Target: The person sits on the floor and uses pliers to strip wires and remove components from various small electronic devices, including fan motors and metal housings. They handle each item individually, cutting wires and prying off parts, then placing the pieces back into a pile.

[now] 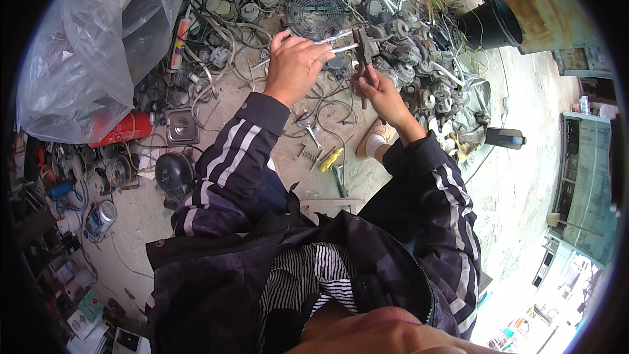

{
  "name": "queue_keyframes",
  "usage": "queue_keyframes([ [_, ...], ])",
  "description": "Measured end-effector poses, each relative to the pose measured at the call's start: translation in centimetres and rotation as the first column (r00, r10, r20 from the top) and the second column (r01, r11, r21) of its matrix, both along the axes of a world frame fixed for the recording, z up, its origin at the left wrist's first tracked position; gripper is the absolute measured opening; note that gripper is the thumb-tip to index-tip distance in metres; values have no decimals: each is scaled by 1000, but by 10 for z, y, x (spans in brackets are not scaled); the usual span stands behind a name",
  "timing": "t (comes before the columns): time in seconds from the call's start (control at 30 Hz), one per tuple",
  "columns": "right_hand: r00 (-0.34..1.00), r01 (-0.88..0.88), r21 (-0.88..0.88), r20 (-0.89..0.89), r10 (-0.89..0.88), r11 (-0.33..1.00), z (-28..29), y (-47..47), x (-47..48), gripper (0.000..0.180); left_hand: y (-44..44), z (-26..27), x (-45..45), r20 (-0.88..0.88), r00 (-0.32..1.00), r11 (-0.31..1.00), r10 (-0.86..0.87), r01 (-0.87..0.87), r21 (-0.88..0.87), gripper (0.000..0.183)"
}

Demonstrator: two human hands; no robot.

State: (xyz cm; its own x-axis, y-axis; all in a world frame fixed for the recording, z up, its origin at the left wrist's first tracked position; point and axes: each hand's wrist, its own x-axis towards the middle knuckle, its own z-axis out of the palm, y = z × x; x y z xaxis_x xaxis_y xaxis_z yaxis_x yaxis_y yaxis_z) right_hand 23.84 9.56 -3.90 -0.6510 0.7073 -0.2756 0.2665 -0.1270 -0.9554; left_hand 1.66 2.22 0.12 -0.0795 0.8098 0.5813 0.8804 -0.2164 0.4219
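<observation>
My left hand (298, 65) is closed around a thin whitish metal rod (344, 48), whose right end reaches the jaws of a pair of pliers (362, 48). My right hand (381, 89) grips the handles of the pliers, jaws pointing away from me. Whether the jaws bite on the rod cannot be told. Beyond my hands a round wire fan guard (316, 14) lies on the floor. Below them, between my feet, are a yellow-handled screwdriver (330, 160), a spanner (313, 136), a coil spring (309, 156) and a dark-handled tool (339, 181).
Small electric motors (405, 54) and cables are heaped ahead and to the right. A black bucket (494, 24) lies tilted at the upper right. To the left are a sealant tube (180, 43), a red cylinder (128, 128), a metal lid (182, 126) and a large clear plastic bag (93, 44).
</observation>
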Motion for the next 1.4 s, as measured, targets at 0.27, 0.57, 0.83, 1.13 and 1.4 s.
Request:
queue_keyframes([
  [0.27, 991, 45, 156, 114, -63, 987, -3, -1, -1, 31, -1, -1, -1, 2, 1000, 999, -12, 12, -38, 15],
  [0.57, 963, 15, 253, 256, -81, 967, -2, 0, -2, 25, -1, -2, 0, 9, 1000, 998, -22, 22, -56, 15],
  [0.83, 986, 104, -1, -129, -103, 995, -14, -6, -10, 12, -1, -7, 0, 10, 1000, 998, -25, 26, -58, 14],
  [1.13, 995, 92, -39, -34, -94, 995, 0, -10, -16, 6, -3, -5, -3, 28, 1000, 998, -8, 10, -60, 13],
  [1.4, 992, 121, 27, -25, -121, 992, -19, -15, -17, 9, -6, -10, -5, 37, 999, 997, -10, 13, -81, 15],
])
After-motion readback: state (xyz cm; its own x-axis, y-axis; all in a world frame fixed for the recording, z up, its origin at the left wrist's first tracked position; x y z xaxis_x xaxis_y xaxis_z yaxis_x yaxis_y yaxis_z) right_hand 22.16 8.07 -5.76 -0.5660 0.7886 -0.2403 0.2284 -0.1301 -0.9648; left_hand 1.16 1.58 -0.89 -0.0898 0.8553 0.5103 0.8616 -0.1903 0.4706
